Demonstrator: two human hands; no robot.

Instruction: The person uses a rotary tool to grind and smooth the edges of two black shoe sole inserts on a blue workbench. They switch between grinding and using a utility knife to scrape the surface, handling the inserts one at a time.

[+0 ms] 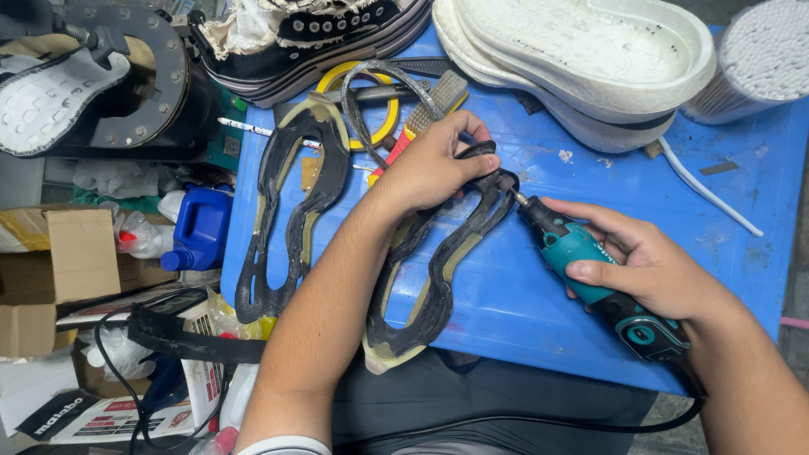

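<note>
Left hand (pixel 434 164) is curled tight around the top end of a black outsole frame (pixel 438 270) lying on the blue table (pixel 539 295), pinning it down. Right hand (pixel 645 265) is wrapped around a teal rotary tool (pixel 590 274), its tip right up against the frame beside the left fingers. A second black outsole frame (pixel 291 211) lies further left.

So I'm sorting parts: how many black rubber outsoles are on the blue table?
2: one outsole lies flat at the table's left; the other outsole is gripped by the left hand, against the rotary tool. Others may be hidden.
</note>
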